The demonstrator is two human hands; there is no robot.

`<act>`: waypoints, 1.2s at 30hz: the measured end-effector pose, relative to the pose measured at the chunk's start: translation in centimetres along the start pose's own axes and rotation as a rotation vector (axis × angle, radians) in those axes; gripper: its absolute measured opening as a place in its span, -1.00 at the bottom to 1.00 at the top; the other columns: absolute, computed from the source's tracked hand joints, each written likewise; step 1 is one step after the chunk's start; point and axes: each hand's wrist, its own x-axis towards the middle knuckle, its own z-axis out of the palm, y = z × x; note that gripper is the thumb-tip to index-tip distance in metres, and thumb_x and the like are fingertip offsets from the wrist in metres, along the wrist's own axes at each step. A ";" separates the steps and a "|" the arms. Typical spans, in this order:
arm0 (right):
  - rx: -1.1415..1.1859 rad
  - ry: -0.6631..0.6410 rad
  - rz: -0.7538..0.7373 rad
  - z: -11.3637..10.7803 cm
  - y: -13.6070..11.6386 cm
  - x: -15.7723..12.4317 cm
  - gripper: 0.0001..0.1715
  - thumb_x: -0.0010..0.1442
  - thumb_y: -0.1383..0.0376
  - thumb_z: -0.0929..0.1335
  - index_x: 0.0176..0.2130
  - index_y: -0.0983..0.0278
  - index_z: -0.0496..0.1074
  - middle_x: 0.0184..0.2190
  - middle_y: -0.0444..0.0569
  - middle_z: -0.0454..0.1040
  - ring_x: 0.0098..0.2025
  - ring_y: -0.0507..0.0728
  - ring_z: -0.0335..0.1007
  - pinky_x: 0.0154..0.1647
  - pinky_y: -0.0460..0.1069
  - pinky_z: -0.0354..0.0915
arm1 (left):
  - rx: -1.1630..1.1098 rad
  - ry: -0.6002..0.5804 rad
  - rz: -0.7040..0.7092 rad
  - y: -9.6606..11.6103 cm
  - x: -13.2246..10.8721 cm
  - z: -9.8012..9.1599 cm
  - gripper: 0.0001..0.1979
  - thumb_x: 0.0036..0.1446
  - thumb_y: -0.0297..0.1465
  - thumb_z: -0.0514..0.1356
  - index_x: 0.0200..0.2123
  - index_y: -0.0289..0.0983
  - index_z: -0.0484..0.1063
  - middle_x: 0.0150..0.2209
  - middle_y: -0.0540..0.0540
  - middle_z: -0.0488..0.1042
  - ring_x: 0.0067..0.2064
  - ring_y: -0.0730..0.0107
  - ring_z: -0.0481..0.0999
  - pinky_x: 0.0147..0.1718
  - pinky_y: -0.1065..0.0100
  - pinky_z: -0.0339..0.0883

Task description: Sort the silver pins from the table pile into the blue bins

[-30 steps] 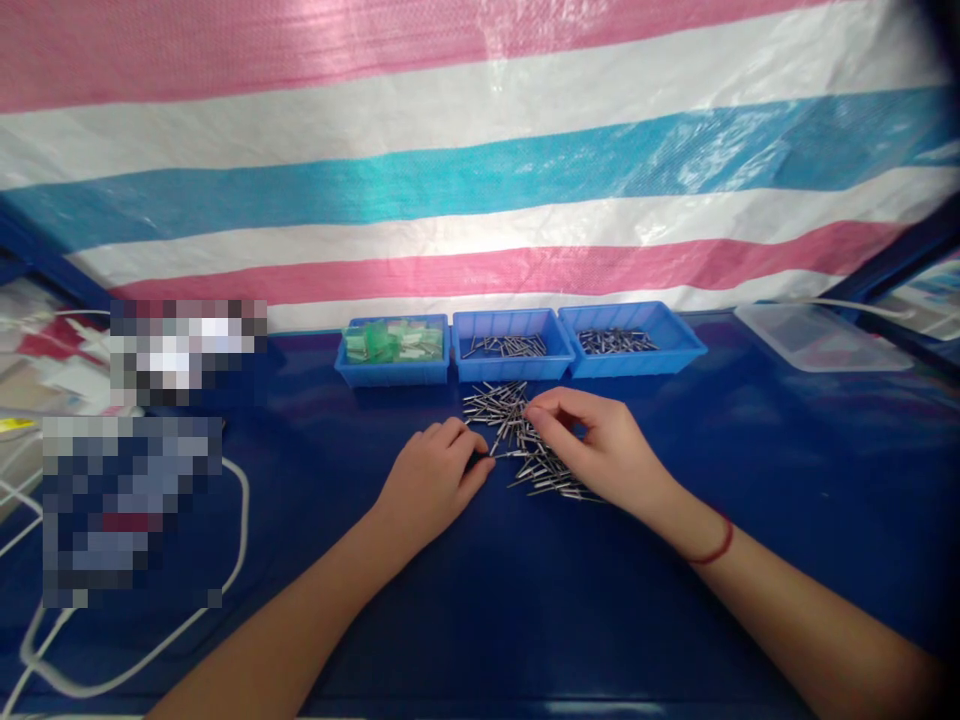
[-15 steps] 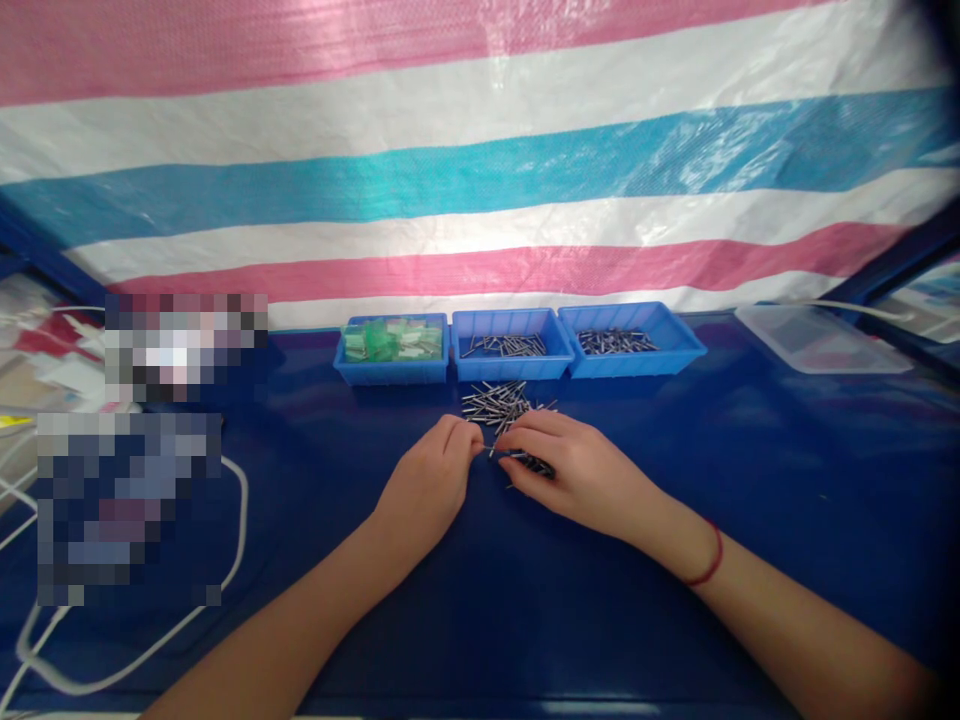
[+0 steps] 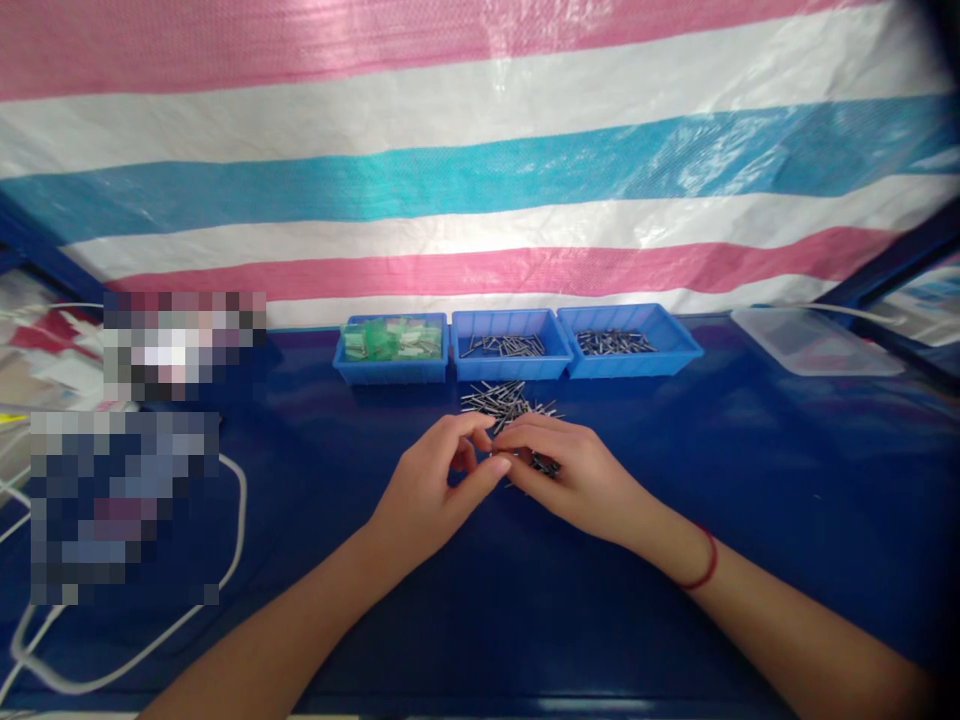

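Note:
A loose pile of thin metal pins [image 3: 499,400] lies on the blue tabletop, partly hidden by my hands. My right hand [image 3: 581,465] is over the pile's near right side, its thumb and fingertips brought together on what looks like a thin metal pin, mostly covered by the fingers. Close against those fingertips is my left hand [image 3: 427,475], its thumb and forefinger apart in a curve and the other fingers bent inward. Nothing shows in the left grip. More dark pins [image 3: 546,464] peek out beneath the right palm.
Behind the pile stand three blue bins: a left bin [image 3: 394,375] of green and clear packets, a middle bin [image 3: 510,368] and a right bin [image 3: 637,362] of metal pins. A clear plastic lid [image 3: 814,345] lies right; a white cable [image 3: 240,520] loops left.
My left hand has gone from a closed pinch on a thin pin to a thumb and forefinger spread apart, moving slightly right against the right fingertips. The right hand has hardly moved.

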 end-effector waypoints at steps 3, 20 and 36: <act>0.040 0.020 0.002 -0.1 -0.1 0.0 -0.89 0.26 0.36 0.31 -0.24 0.28 0.45 -0.33 -0.02 0.47 -0.31 0.05 0.39 -0.27 -0.04 0.29 | -0.036 -0.005 -0.042 -0.1 0.1 0.0 -0.81 0.19 -0.34 0.20 -0.13 -0.24 0.36 -0.31 0.01 0.45 -0.38 0.50 0.43 -0.36 0.44 0.34; 0.070 -0.032 0.021 0.1 0.0 0.1 -0.90 0.25 0.34 0.31 -0.30 0.27 0.43 -0.32 -0.03 0.44 -0.32 0.04 0.37 -0.33 -0.06 0.29 | -0.082 0.076 0.050 0.4 0.4 -0.1 -0.96 0.19 -0.49 0.18 -0.29 -0.29 0.43 -0.33 -0.04 0.45 -0.32 0.47 0.45 -0.35 0.45 0.32; 0.118 0.206 0.078 -1.0 -0.6 0.1 -0.92 0.21 0.31 0.35 -0.34 0.26 0.43 -0.39 -0.05 0.44 -0.44 0.02 0.30 -0.45 -0.06 0.23 | -0.049 0.109 0.036 -0.7 0.7 0.1 -0.96 0.19 -0.46 0.19 -0.26 -0.25 0.42 -0.30 -0.01 0.40 -0.39 0.53 0.42 -0.42 0.47 0.31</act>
